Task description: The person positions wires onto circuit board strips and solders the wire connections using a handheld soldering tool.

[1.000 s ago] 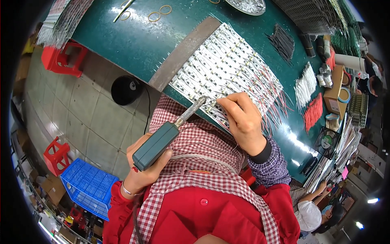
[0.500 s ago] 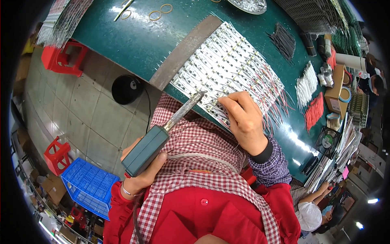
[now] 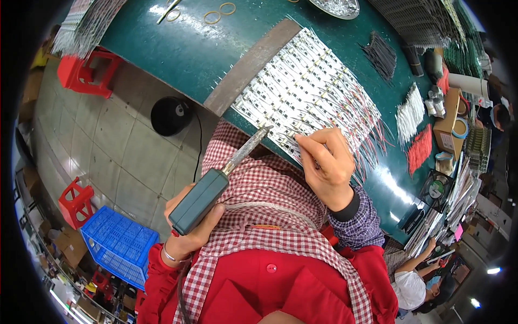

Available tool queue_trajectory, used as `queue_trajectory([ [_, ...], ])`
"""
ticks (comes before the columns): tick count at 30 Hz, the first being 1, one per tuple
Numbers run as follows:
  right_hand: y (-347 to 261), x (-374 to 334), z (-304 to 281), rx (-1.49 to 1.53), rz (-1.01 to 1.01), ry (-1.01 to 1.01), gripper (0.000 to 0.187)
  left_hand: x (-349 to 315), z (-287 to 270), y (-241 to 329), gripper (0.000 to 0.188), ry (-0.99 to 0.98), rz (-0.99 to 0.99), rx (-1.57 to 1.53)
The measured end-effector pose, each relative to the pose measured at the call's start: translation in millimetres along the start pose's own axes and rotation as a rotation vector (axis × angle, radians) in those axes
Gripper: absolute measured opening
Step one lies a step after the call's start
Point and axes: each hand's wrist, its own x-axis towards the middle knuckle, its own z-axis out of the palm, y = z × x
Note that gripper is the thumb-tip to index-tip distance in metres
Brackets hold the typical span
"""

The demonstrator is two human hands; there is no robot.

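My left hand (image 3: 195, 237) is wrapped round the dark green handle of a soldering iron (image 3: 199, 201). Its long grey tip points up and right, at the near edge of a sheet of small white circuit boards (image 3: 302, 81). Just right of that tip, my right hand (image 3: 332, 170) is closed in a pinch over the boards, on what looks like a thin wire mostly hidden by the fingers. Red, white and dark wires trail off the right side of the sheet. A flat brownish bar (image 3: 253, 65) lies along the sheet's left edge.
Loose black wires (image 3: 380, 56), white wires (image 3: 410, 116) and red wires (image 3: 420, 150) lie in piles on the green table (image 3: 178, 59). A cardboard box (image 3: 447, 129) stands at right. On the floor are a black bin (image 3: 170, 116), a blue crate (image 3: 118, 243) and red stools (image 3: 75, 202).
The soldering iron's tip has shifted slightly left and down, off the boards' near row. My right hand keeps its pinch, slightly lower and to the right. The whole view has shifted a little.
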Motion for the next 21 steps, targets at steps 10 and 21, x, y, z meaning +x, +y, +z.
queue_trajectory([
  [10,2.2,-2.7,0.4,0.04,-0.012,-0.003,0.032,5.9,1.7,8.7,0.024,-0.069,-0.016,0.027],
  [21,3.6,-3.8,1.0,0.018,-0.013,-0.024,0.031,7.9,1.0,8.4,0.023,-0.092,-0.017,0.043],
])
